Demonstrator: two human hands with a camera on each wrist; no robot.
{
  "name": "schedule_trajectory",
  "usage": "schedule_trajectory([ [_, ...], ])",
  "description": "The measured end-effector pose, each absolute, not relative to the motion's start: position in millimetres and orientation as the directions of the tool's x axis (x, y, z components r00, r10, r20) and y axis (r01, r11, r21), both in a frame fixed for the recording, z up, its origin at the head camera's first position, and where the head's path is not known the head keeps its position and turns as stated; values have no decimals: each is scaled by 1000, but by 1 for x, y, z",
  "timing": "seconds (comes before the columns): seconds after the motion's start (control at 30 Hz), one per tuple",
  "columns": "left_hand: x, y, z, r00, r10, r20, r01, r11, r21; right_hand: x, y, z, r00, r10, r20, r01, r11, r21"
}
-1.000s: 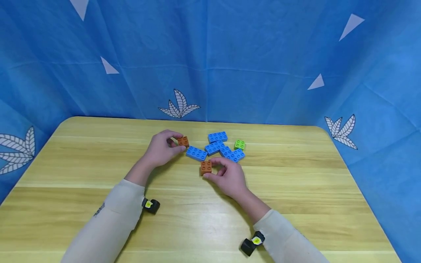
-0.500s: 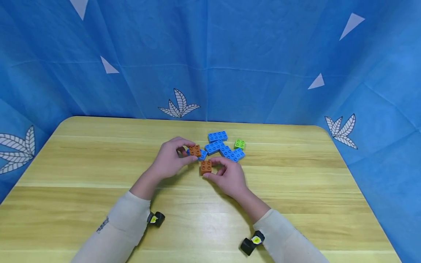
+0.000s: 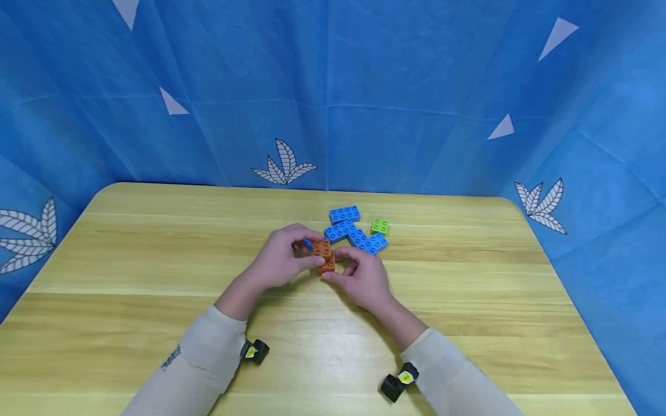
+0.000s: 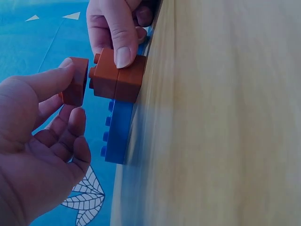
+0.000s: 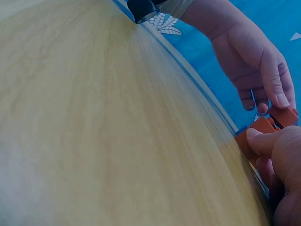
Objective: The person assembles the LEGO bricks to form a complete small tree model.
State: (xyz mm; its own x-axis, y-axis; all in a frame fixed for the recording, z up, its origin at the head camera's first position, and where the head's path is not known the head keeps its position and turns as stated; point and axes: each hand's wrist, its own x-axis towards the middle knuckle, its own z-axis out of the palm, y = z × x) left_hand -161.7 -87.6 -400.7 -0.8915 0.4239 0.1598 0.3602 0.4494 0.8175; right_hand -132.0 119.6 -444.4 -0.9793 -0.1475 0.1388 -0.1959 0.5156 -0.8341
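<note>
My left hand (image 3: 283, 257) pinches a small square brown building brick (image 4: 78, 84) between thumb and fingers. It hangs just over two stacked brown bricks (image 4: 108, 81), its open underside facing their studs with a narrow gap in the left wrist view. Thumb and fingers of my right hand (image 3: 366, 279) grip that stack, which stands upright on the wooden table (image 3: 322, 341). Behind the stack lies a long blue brick (image 4: 120, 132), mostly covered by my left hand in the head view.
Several more blue bricks (image 3: 340, 230) lie in a loose cluster behind my right hand. One small green brick (image 3: 380, 226) sits at their right. A blue patterned curtain (image 3: 395, 98) hangs along the table's far edge.
My left hand has carried its brown brick rightward and toward me, from left of the blue bricks to over the stack. My right hand has kept its place.
</note>
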Motion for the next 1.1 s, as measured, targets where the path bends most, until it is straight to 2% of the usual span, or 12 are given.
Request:
schedule_trajectory([
  [0.6,-160,-81,-403,-875,464,140,364,439,822,-134,121,-446,-976,-151,157,-213,511,-833],
  [1.1,-163,-77,-403,-852,489,189,430,445,785,-133,120,-444,-980,-132,148,-195,506,-840],
])
